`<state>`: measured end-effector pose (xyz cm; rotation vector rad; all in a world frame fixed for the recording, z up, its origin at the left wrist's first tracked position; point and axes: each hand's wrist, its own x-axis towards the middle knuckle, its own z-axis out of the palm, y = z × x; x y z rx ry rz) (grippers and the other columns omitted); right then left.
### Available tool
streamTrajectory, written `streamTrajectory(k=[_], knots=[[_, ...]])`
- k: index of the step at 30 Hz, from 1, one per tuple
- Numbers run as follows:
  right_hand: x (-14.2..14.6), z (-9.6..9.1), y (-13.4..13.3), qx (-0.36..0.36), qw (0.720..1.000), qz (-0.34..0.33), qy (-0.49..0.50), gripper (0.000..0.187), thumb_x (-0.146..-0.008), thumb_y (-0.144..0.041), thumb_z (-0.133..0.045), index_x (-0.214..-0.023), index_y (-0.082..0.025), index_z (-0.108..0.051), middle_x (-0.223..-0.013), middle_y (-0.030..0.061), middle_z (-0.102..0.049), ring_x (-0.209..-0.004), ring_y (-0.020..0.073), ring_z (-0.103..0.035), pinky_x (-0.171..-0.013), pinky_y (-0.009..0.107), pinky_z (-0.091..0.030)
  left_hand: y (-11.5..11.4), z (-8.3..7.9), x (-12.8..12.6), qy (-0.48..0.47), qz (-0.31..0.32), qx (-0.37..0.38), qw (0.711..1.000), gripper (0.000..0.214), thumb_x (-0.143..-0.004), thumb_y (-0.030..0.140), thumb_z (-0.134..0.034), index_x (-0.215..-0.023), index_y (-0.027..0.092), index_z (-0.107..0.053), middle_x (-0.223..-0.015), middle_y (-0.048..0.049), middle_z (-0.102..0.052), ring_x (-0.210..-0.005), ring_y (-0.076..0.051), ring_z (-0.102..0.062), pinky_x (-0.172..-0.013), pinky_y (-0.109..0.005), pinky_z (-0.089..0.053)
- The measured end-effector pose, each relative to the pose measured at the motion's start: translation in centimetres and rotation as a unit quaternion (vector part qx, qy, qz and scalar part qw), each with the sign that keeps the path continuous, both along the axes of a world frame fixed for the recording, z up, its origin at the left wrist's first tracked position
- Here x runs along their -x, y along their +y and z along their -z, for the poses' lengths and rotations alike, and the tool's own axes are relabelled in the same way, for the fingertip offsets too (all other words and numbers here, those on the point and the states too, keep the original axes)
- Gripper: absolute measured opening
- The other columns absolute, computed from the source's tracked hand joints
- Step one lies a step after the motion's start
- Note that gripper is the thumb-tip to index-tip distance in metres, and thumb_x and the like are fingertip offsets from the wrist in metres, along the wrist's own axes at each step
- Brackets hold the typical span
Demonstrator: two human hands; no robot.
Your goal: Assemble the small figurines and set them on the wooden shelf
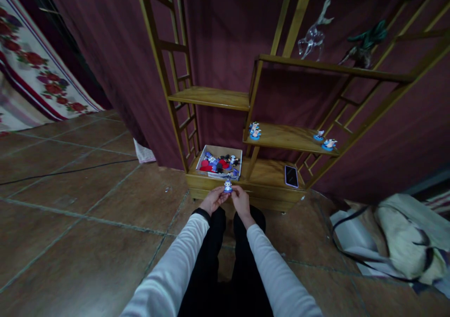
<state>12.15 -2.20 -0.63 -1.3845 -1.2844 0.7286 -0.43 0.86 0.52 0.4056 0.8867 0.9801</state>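
Left hand (213, 200) and right hand (241, 200) together on 1 figurine (228, 186); toy box (213, 171) just beyond, phone (291, 176) further right.

We count one small figure (228, 185) between our left hand (215, 199) and right hand (241, 199), and four similar figures (255, 133) on the middle shelf (286, 138). We also count one box (221, 149), one phone (291, 176), one bag (404, 242) and two ornaments (314, 38).

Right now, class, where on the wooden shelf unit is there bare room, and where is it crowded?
Bare: the upper left wooden shelf; the bottom board between the figure-filled white cardboard box and the black phone. Crowded: inside that box.
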Motion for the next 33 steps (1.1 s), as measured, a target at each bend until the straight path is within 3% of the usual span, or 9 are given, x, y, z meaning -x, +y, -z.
streamTrajectory(k=[12,20,33], knots=[[0.1,0.2,0.3,0.011,0.999,-0.023,0.031,0.025,-0.074,-0.026,-0.051,-0.095,-0.024,-0.063,-0.094,0.0016,-0.069,-0.085,0.0190,-0.062,-0.085,0.033,-0.045,-0.2,0.3,0.0,-0.017,-0.015,-0.015,1.000,0.003,-0.079,0.007,-0.060,-0.079,0.010,-0.061,-0.072,-0.0064,-0.065,-0.060,-0.010,-0.064,-0.063,-0.020,-0.054],[0.1,0.7,0.8,0.013,0.996,-0.031,0.079,0.026,-0.073,-0.031,-0.055,-0.096,-0.023,-0.061,-0.097,0.0025,-0.068,-0.089,0.0195,-0.062,-0.086,0.034,-0.045,-0.1,0.4,0.0,-0.013,0.003,-0.027,1.000,0.015,-0.075,0.006,-0.064,-0.089,0.010,-0.065,-0.076,-0.0072,-0.067,-0.061,-0.010,-0.064,-0.065,-0.022,-0.054],[0.3,0.7,1.6,0.013,0.990,-0.039,0.138,0.026,-0.068,-0.035,-0.061,-0.089,-0.020,-0.062,-0.094,0.0033,-0.068,-0.090,0.0198,-0.061,-0.087,0.034,-0.044,-0.8,0.3,-0.3,0.002,-0.011,-0.061,0.998,0.023,-0.067,0.000,-0.069,-0.086,0.012,-0.066,-0.080,-0.0063,-0.068,-0.072,-0.013,-0.065,-0.075,-0.028,-0.054]])
